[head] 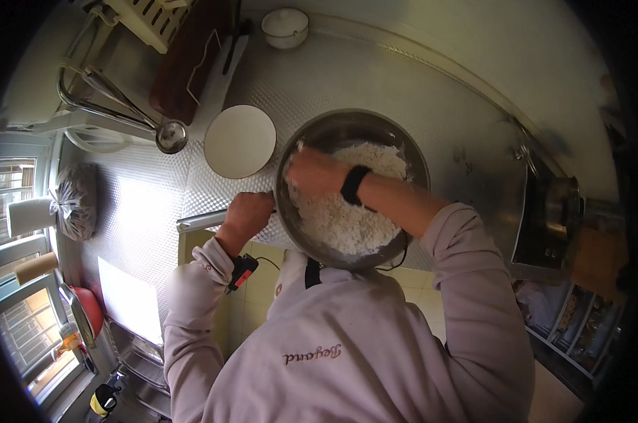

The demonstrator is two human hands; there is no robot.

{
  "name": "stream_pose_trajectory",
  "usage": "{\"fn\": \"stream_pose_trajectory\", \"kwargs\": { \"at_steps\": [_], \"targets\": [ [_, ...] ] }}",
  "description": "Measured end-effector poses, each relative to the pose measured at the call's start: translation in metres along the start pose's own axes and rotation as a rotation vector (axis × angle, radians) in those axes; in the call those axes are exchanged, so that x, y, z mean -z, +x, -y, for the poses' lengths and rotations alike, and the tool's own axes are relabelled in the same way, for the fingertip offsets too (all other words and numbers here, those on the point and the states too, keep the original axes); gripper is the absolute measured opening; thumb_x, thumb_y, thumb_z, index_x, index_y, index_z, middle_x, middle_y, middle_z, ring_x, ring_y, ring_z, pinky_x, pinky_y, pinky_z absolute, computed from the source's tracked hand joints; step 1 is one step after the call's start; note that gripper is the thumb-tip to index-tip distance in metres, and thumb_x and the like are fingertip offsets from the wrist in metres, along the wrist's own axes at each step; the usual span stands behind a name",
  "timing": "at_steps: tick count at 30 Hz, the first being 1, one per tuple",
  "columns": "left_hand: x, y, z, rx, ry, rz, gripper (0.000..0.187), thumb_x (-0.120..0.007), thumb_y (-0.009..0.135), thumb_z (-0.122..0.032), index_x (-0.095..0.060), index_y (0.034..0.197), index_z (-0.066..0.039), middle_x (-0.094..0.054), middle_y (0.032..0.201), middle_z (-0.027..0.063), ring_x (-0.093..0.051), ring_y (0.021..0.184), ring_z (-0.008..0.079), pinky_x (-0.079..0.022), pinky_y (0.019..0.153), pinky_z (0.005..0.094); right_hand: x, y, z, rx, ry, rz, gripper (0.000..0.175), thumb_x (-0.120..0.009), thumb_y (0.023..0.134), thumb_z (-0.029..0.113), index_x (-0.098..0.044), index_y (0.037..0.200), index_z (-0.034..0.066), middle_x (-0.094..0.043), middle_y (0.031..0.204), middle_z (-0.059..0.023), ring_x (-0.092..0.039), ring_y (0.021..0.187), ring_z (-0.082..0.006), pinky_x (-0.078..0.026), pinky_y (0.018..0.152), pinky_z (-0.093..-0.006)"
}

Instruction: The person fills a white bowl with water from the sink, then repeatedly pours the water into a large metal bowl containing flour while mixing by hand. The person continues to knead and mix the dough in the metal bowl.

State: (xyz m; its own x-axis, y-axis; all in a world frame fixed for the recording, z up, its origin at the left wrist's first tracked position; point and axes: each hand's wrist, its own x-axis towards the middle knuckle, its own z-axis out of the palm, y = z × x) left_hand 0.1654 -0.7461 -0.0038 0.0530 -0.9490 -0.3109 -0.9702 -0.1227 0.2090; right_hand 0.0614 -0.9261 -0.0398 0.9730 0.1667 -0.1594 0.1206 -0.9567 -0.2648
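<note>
A large round metal pan (pixel 416 153) stands at the near edge of the patterned metal counter, holding crumbly white flour or dough (pixel 345 227). My right hand (pixel 316 172), with a black band at the wrist, is down inside the pan at its left side; it is blurred, and whether its fingers grip anything is hidden. Just left of the pan my left hand (pixel 250 214) is closed around the pan's handle (pixel 200 219), close to the rim. Beyond my left hand lies a round white plate or shallow bowl (pixel 239 141).
A ladle (pixel 171 137) hangs over the counter at the left. Farther back stand a brown board (pixel 184 63) and a small white lidded pot (pixel 285 27). At the right is a stove with a metal pot (pixel 562 203); a tied bag (pixel 77 201) sits by the window.
</note>
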Motion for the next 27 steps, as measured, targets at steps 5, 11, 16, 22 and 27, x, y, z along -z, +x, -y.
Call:
{"fn": "stream_pose_trajectory", "kwargs": {
  "at_steps": [5, 11, 16, 22, 27],
  "targets": [
    [-0.005, 0.000, -0.001, 0.027, -0.023, -0.031, 0.011, -0.052, 0.069, -0.004, -0.057, 0.079, -0.003, -0.060, 0.065, 0.0132, -0.060, 0.061, 0.0295, -0.048, 0.056, 0.0389, 0.024, -0.044, -0.067, -0.707, 0.236, -0.185, 0.019, -0.051, 0.072, 0.016, -0.059, 0.079, 0.0007, -0.060, 0.082, -0.0203, -0.058, 0.076, -0.0357, -0.046, 0.065, -0.0440],
    [-0.009, -0.003, -0.002, 0.033, -0.057, -0.027, 0.009, -0.053, 0.071, -0.008, -0.055, 0.077, -0.001, -0.059, 0.064, 0.0160, -0.060, 0.059, 0.0317, -0.048, 0.052, 0.0397, -0.012, -0.114, -0.073, -1.105, 0.444, -0.344, 0.025, -0.049, 0.076, 0.018, -0.056, 0.088, -0.0038, -0.057, 0.094, -0.0234, -0.054, 0.088, -0.0386, -0.042, 0.076, -0.0450],
    [-0.005, 0.000, 0.000, -0.015, -0.039, -0.029, 0.007, -0.052, 0.069, -0.004, -0.055, 0.074, -0.002, -0.059, 0.066, 0.0140, -0.060, 0.061, 0.0297, -0.048, 0.055, 0.0383, -0.036, -0.041, -0.049, -0.853, 0.395, -0.237, 0.031, -0.053, 0.073, 0.021, -0.056, 0.093, -0.0028, -0.058, 0.092, -0.0210, -0.054, 0.088, -0.0361, -0.044, 0.075, -0.0422],
    [-0.003, 0.001, 0.000, -0.018, -0.048, -0.042, 0.009, -0.053, 0.071, -0.008, -0.056, 0.072, -0.001, -0.059, 0.064, 0.0168, -0.060, 0.059, 0.0324, -0.048, 0.054, 0.0391, -0.045, -0.011, 0.022, -0.318, 0.199, -0.149, 0.019, -0.054, 0.064, 0.015, -0.061, 0.078, 0.0037, -0.061, 0.080, -0.0182, -0.057, 0.078, -0.0343, -0.045, 0.069, -0.0417],
    [-0.004, 0.001, -0.003, 0.011, 0.018, -0.038, 0.007, -0.052, 0.068, -0.004, -0.055, 0.074, -0.003, -0.059, 0.064, 0.0144, -0.061, 0.061, 0.0298, -0.049, 0.056, 0.0383, -0.039, -0.051, 0.071, 0.127, 0.168, 0.128, 0.019, -0.054, 0.063, 0.016, -0.063, 0.073, 0.0032, -0.061, 0.076, -0.0151, -0.057, 0.080, -0.0313, -0.046, 0.067, -0.0416]
  ]
}}
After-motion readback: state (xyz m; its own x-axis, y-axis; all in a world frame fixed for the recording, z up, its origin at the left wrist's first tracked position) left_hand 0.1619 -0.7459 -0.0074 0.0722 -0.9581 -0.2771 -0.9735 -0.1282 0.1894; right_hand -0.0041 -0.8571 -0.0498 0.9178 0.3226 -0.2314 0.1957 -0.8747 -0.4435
